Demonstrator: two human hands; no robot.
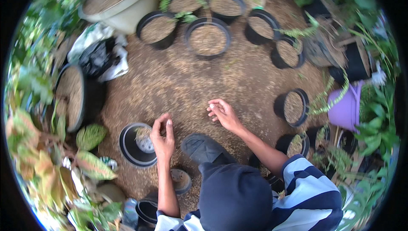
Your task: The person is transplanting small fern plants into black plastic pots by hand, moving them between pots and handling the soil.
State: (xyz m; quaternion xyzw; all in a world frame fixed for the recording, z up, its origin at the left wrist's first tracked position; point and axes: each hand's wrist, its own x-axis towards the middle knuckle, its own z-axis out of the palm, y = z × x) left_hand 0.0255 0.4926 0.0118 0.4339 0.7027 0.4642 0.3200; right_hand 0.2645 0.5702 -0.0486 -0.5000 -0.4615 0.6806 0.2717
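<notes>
My left hand [162, 136] hangs just right of a black plastic pot [130, 145], partly overlapping its rim in the picture. Its fingers are bent, with a gap to the thumb, and nothing shows between them. A pale, perforated round piece [145, 144] and some dry bits show inside that pot. Farther right, above the bare soil [187, 78], I hold my right hand [224, 114] with fingers loosely curled and apart. It appears to hold nothing. Below the hands is a dark shoe [205, 148].
Several black pots filled with brown husk-like material, such as this pot [208, 39], curve along the far side and right. A large tub [127, 14] stands far left, near plastic bags [100, 54]. A purple pot [345, 105] stands at right. Leafy plants [46, 163] crowd the edges.
</notes>
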